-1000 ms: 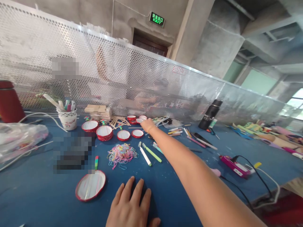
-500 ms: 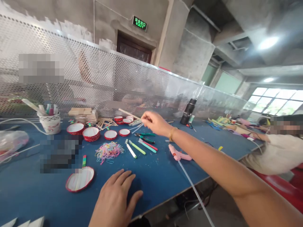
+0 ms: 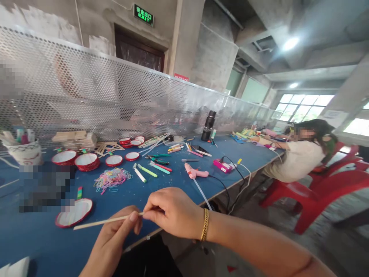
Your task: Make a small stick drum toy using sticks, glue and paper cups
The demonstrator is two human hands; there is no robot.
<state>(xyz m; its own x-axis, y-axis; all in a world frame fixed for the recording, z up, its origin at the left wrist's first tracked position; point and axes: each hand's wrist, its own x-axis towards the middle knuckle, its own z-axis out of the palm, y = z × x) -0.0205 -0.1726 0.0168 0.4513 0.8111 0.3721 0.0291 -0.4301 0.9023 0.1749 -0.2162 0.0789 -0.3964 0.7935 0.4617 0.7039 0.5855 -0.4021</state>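
Pinching one thin, pale wooden stick (image 3: 106,221) between both hands, left (image 3: 112,240) and right (image 3: 173,211).

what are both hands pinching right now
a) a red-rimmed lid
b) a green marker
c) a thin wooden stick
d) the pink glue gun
c: the left hand and right hand both pinch one end of a thin wooden stick above the table edge, while the pink glue gun lies untouched on the table.

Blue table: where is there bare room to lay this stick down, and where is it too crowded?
Bare blue table lies between the markers and the near edge, left of the glue gun. Another bare patch sits near the edge below the red lid. The back row of lids, rubber bands and pliers is crowded.
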